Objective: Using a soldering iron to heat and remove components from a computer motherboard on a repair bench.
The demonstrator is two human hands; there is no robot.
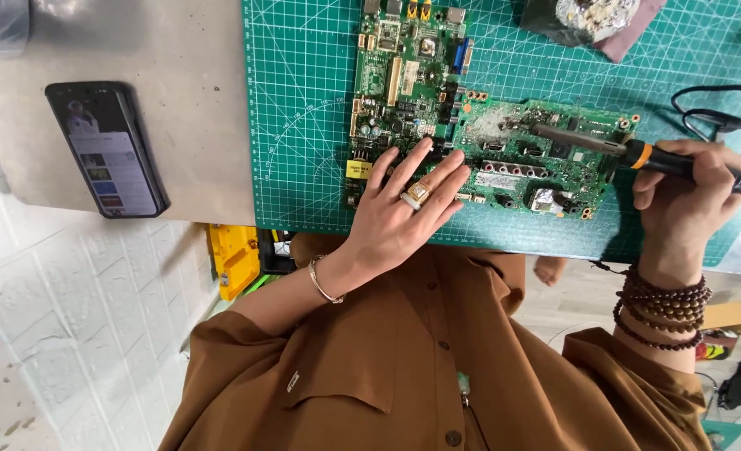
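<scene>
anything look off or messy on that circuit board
One patch does: a whitish, powdery smear on the circuit board, just beside the soldering iron tip held by the right hand. It looks like residue or scorching; which one is unclear. The left hand lies flat on the board. Nothing else stands out.

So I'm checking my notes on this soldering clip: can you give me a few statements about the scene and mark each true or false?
1. The right hand holds a soldering iron. True.
2. The left hand grips a screwdriver. False: it lies flat, fingers spread, on the circuit board.
3. The boards lie on a green cutting mat. True.
4. The phone lies on the mat. False: it lies on the grey surface to the mat's left.
</scene>
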